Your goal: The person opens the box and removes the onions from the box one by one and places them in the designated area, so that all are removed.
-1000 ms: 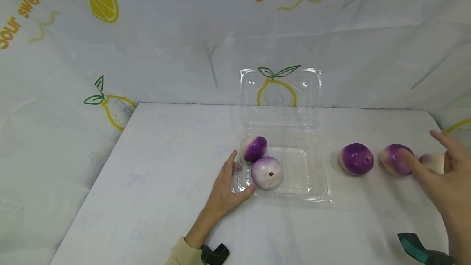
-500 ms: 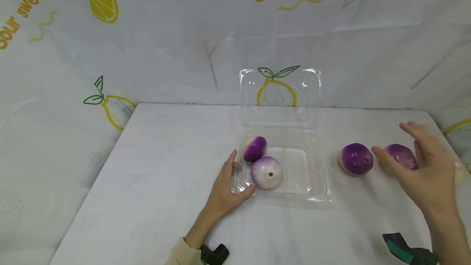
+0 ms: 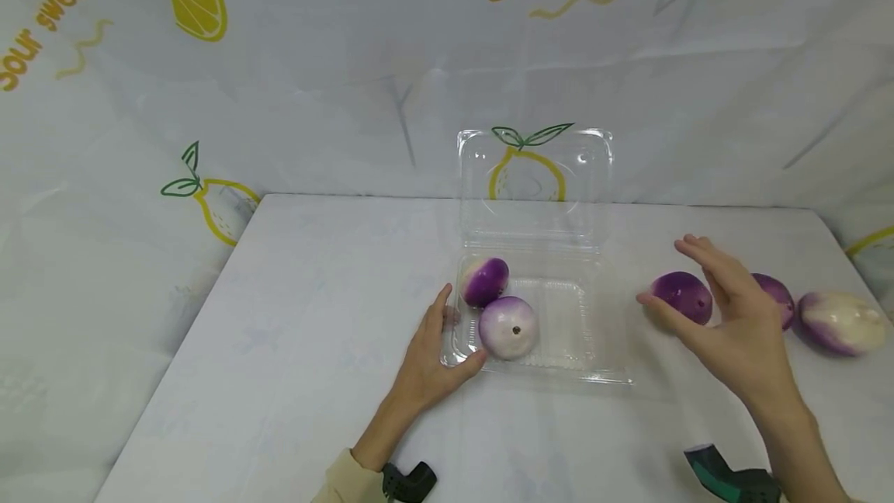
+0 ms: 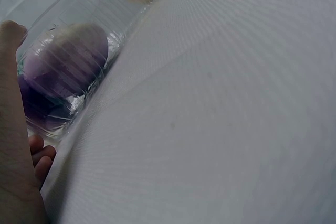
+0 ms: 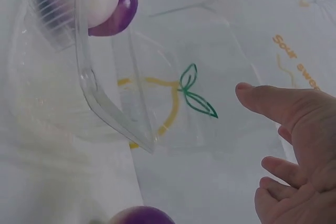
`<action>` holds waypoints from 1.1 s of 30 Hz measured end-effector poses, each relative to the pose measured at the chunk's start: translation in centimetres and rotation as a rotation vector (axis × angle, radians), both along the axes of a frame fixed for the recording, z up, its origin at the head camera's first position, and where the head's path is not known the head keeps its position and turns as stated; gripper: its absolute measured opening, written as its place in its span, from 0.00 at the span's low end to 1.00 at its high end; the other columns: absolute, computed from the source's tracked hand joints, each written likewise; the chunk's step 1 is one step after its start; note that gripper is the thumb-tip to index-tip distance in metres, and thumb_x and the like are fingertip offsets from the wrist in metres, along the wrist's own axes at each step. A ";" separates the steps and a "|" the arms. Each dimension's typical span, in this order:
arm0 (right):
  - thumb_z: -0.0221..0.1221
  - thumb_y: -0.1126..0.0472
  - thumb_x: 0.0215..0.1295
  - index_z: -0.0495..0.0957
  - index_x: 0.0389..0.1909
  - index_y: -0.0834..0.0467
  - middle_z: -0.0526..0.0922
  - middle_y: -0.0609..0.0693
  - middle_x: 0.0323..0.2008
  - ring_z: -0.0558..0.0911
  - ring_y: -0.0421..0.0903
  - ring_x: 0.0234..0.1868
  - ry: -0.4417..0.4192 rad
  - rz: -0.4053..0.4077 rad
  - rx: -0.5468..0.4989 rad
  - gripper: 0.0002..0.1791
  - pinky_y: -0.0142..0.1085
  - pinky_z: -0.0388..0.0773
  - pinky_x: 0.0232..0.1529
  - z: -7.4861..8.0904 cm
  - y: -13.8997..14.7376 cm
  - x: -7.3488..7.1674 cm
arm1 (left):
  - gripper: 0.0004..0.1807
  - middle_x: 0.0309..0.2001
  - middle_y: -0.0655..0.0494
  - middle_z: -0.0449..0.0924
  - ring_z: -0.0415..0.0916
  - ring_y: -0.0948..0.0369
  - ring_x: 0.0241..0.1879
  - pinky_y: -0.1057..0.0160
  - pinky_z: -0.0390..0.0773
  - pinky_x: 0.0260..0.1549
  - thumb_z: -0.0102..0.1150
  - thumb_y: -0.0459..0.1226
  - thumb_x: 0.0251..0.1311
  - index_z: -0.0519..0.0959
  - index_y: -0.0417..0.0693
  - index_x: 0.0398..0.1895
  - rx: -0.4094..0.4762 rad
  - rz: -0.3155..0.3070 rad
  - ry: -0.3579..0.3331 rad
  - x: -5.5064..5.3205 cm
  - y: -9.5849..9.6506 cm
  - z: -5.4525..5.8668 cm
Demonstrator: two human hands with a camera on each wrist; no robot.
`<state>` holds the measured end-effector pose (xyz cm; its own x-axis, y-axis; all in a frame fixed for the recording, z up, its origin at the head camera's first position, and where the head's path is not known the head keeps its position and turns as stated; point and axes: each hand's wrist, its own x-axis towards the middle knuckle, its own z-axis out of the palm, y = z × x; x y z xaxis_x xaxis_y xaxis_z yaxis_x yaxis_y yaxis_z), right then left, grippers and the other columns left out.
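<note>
At a clear box (image 3: 559,324): left hand (image 3: 427,355) on near-left corner, right hand (image 3: 740,332) spread by a purple vegetable (image 3: 679,293)

Clock centred on the box tray, head view, 12 pointing to the back; scan runs left to right.

White table (image 3: 279,317) underneath, lemon-print cloth (image 3: 335,60) behind, toward 12. Beige sleeve (image 3: 342,480) and dark wrist device (image 3: 410,482) around 7. Left hand at 8: thumb and fingers spread apart, bracketing the corner, thumb at the front rim, fingers along the left wall; how hard it presses, can't tell. Inside the tray, purple-and-cream vegetable (image 3: 485,282) at 10, paler vegetable (image 3: 510,328) at 8, right up against each other; rest of the tray bare. Lid (image 3: 587,177) raised, at 12.

Purple vegetable on the table at 3, well outside the box. Right hand just beyond it, also toward 3, thumb and fingers wide apart around it, not pinching; right wrist view shows a gap. Dark-and-green wrist device (image 3: 733,476) at 4. Second purple vegetable (image 3: 775,300) farther along 3, partly hidden by the hand. Last, cream-and-purple vegetable (image 3: 841,323) lying just beside that one, farthest out at 3.
</note>
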<state>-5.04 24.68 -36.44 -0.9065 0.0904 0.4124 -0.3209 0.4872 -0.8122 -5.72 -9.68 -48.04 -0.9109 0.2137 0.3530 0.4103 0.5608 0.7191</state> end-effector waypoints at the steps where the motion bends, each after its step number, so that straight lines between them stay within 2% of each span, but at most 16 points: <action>1: 0.72 0.84 0.40 0.76 0.66 0.63 0.75 0.37 0.66 0.67 0.34 0.75 0.003 0.007 0.014 0.45 0.18 0.63 0.69 -0.1 -0.3 -0.1 | 0.55 0.51 0.49 0.79 0.77 0.57 0.52 0.53 0.80 0.54 0.69 0.52 0.53 0.53 0.47 0.81 -0.001 -0.001 0.000 0.0 0.0 0.0; 7: 0.76 0.77 0.43 0.76 0.66 0.59 0.74 0.36 0.69 0.66 0.31 0.75 -0.018 0.052 0.063 0.43 0.15 0.61 0.69 -1.2 -1.7 -0.2 | 0.55 0.52 0.49 0.79 0.77 0.57 0.52 0.52 0.80 0.53 0.69 0.53 0.53 0.53 0.46 0.81 -0.003 0.000 -0.004 -0.1 0.1 0.0; 12: 0.77 0.71 0.46 0.76 0.68 0.52 0.71 0.33 0.70 0.63 0.26 0.75 -0.065 0.083 0.102 0.44 0.13 0.59 0.67 -2.0 -2.9 -0.1 | 0.55 0.52 0.49 0.79 0.77 0.56 0.52 0.52 0.80 0.54 0.69 0.53 0.53 0.53 0.45 0.81 -0.003 0.000 -0.020 0.0 0.1 0.2; 15: 0.78 0.69 0.47 0.76 0.68 0.48 0.73 0.38 0.71 0.63 0.25 0.74 -0.072 0.107 0.126 0.43 0.12 0.59 0.65 -2.4 -3.7 -0.1 | 0.55 0.52 0.49 0.79 0.77 0.56 0.52 0.53 0.80 0.54 0.69 0.53 0.53 0.53 0.45 0.81 -0.001 -0.002 -0.018 0.0 0.1 0.3; 20: 0.79 0.64 0.48 0.76 0.67 0.46 0.75 0.55 0.70 0.62 0.23 0.74 -0.071 0.155 0.182 0.42 0.12 0.56 0.64 -3.1 -5.1 -0.3 | 0.55 0.52 0.49 0.79 0.77 0.56 0.51 0.53 0.80 0.53 0.68 0.54 0.54 0.53 0.44 0.80 -0.003 -0.006 0.002 0.0 0.1 0.3; 22: 0.79 0.63 0.48 0.76 0.67 0.47 0.75 0.59 0.70 0.64 0.31 0.76 -0.072 0.176 0.204 0.42 0.12 0.55 0.65 -3.4 -5.6 -0.5 | 0.55 0.52 0.49 0.79 0.77 0.56 0.51 0.53 0.80 0.53 0.68 0.54 0.54 0.53 0.44 0.80 -0.005 -0.006 0.002 0.0 0.0 0.2; 24: 0.79 0.63 0.48 0.77 0.67 0.50 0.75 0.61 0.69 0.67 0.45 0.77 -0.063 0.205 0.218 0.41 0.12 0.54 0.66 -3.6 -6.0 -0.7 | 0.55 0.52 0.49 0.79 0.77 0.56 0.51 0.53 0.81 0.53 0.68 0.54 0.54 0.53 0.45 0.81 -0.007 -0.004 -0.003 0.0 0.0 0.2; 27: 0.79 0.64 0.47 0.77 0.66 0.53 0.76 0.63 0.68 0.70 0.62 0.72 -0.044 0.245 0.239 0.41 0.11 0.53 0.67 -4.0 -6.5 -1.0 | 0.55 0.52 0.49 0.79 0.78 0.56 0.51 0.53 0.81 0.53 0.68 0.54 0.54 0.53 0.46 0.81 -0.011 -0.003 -0.003 0.0 0.0 0.2; 29: 0.79 0.63 0.47 0.77 0.66 0.53 0.77 0.62 0.67 0.72 0.64 0.70 -0.039 0.276 0.256 0.41 0.11 0.53 0.66 -4.2 -6.9 -1.1 | 0.55 0.52 0.49 0.79 0.78 0.57 0.51 0.53 0.81 0.53 0.68 0.55 0.54 0.53 0.46 0.81 -0.012 -0.003 0.003 0.0 0.0 0.2; 33: 0.79 0.60 0.48 0.76 0.67 0.53 0.78 0.61 0.67 0.74 0.62 0.69 -0.058 0.341 0.286 0.41 0.13 0.54 0.66 -4.6 -7.5 -1.3 | 0.55 0.52 0.49 0.79 0.78 0.57 0.51 0.53 0.81 0.53 0.68 0.55 0.54 0.53 0.45 0.81 -0.013 -0.003 0.007 0.0 -0.1 0.2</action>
